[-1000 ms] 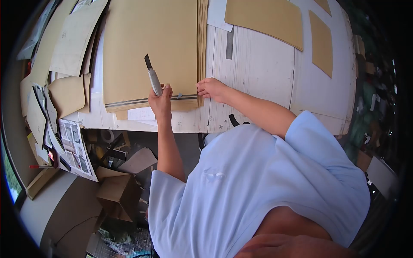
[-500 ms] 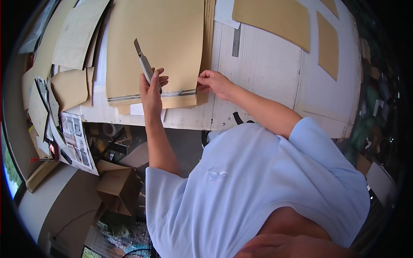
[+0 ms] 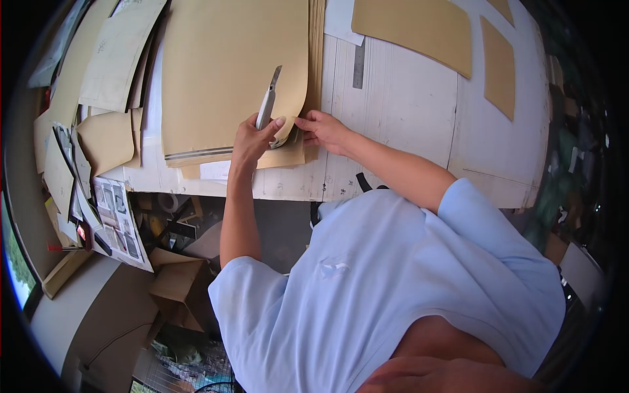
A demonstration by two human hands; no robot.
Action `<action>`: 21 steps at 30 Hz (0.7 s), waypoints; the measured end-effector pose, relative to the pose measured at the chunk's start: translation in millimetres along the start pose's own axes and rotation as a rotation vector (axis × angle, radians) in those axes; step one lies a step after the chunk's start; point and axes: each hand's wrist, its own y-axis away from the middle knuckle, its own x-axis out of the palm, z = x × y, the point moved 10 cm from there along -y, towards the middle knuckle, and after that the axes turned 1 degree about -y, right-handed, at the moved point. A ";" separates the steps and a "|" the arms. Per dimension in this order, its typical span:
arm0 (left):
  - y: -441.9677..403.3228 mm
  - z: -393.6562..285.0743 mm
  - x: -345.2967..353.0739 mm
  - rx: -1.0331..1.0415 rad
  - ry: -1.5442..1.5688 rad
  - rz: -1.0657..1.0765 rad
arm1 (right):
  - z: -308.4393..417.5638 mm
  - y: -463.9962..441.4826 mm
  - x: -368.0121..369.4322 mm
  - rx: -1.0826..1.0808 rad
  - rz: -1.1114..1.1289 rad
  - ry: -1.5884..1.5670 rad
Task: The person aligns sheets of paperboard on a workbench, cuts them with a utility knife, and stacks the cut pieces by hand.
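My left hand (image 3: pixel 254 141) is closed around the handle of a utility knife (image 3: pixel 266 108), its blade out and pointing away from me. The fingers of this hand lie at the near right corner of a stack of large tan paper sheets (image 3: pixel 229 78). My right hand (image 3: pixel 322 131) pinches the top sheet's edge at that corner, which is curled up. A dark striped band (image 3: pixel 196 154) runs along the sheet's near edge; its right part is partly hidden by my left hand.
A metal ruler (image 3: pixel 358 65) lies on the white table (image 3: pixel 400 118) right of the stack. Tan cut pieces (image 3: pixel 419 29) lie at the far right. More sheets and folders (image 3: pixel 121 59) are piled at left. A cardboard box (image 3: pixel 180 291) stands below the table.
My left hand has moved right with the knife, up to the sheet's corner beside my right hand. The corner has been lifted and curled. My right hand has shifted slightly left.
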 end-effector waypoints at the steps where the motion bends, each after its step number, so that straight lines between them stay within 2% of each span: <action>1: -3.2 2.5 4.3 0.001 -0.003 0.010 | 2.3 1.5 2.0 -0.004 0.013 0.004; 3: -8.1 2.4 22.2 0.016 -0.118 0.132 | 7.0 4.6 3.5 -0.011 -0.007 0.017; 4: -8.9 0.8 23.9 0.022 -0.166 0.121 | 9.1 5.5 4.2 -0.013 -0.019 0.036; 8: -11.2 -1.6 30.8 -0.034 -0.154 0.206 | 11.9 4.6 6.6 -0.046 -0.017 0.067; 13: -19.0 7.9 33.4 -0.088 0.078 0.336 | 15.9 6.3 12.3 -0.065 0.037 0.064; 17: -21.1 7.2 28.1 -0.076 0.018 0.332 | 13.7 6.0 11.1 -0.070 0.063 0.038; 21: -19.4 -9.5 17.9 0.052 -0.111 0.234 | 9.8 2.2 5.3 -0.082 0.040 0.009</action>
